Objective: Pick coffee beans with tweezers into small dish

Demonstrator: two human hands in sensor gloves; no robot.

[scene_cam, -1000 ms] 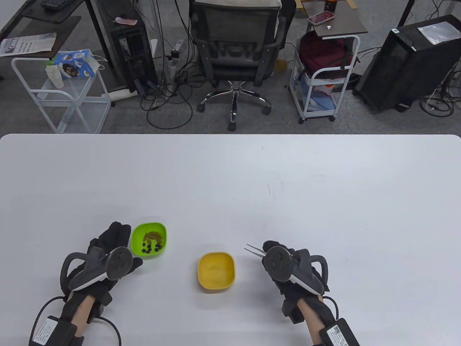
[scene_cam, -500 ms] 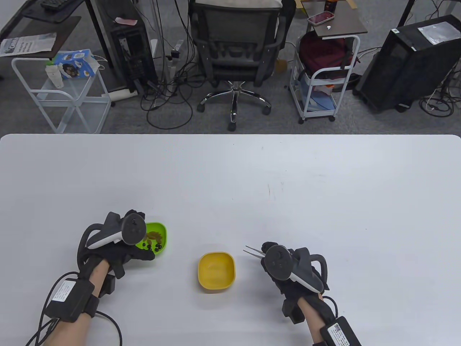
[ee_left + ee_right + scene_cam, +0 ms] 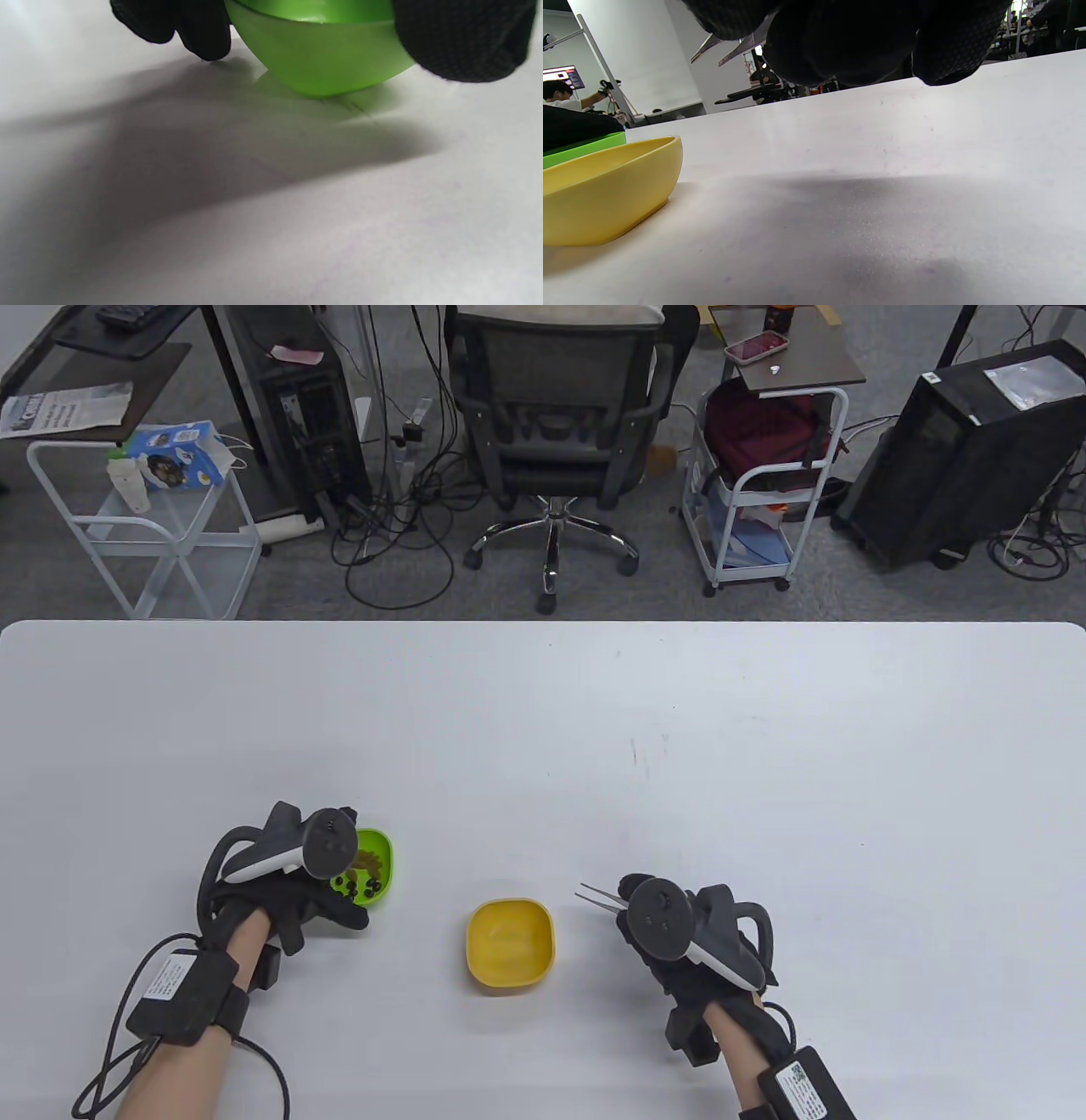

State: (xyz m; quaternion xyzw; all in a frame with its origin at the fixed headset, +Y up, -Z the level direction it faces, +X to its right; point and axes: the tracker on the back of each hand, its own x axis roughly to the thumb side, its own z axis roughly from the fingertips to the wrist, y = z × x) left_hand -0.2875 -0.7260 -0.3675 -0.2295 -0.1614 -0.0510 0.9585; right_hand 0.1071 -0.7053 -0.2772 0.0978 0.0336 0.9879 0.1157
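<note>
A green dish (image 3: 376, 872) with dark coffee beans (image 3: 358, 886) and some brown bits stands on the white table (image 3: 594, 712) at the front left. My left hand (image 3: 293, 891) grips its near-left side; in the left wrist view its fingers (image 3: 203, 29) and thumb flank the green dish (image 3: 322, 59). An empty yellow dish (image 3: 510, 942) stands to its right. My right hand (image 3: 657, 933) holds metal tweezers (image 3: 599, 897), tips apart and pointing left, empty, right of the yellow dish (image 3: 606, 190). The tweezers' tips (image 3: 729, 44) show in the right wrist view.
The table's far edge (image 3: 543, 622) runs across the middle of the table view. An office chair (image 3: 556, 415), white carts (image 3: 153, 517) and computer towers stand on the floor beyond it.
My left hand turned and closed around the green dish's near-left side, its tracker now over the dish's left part. My right hand with the tweezers stayed almost still.
</note>
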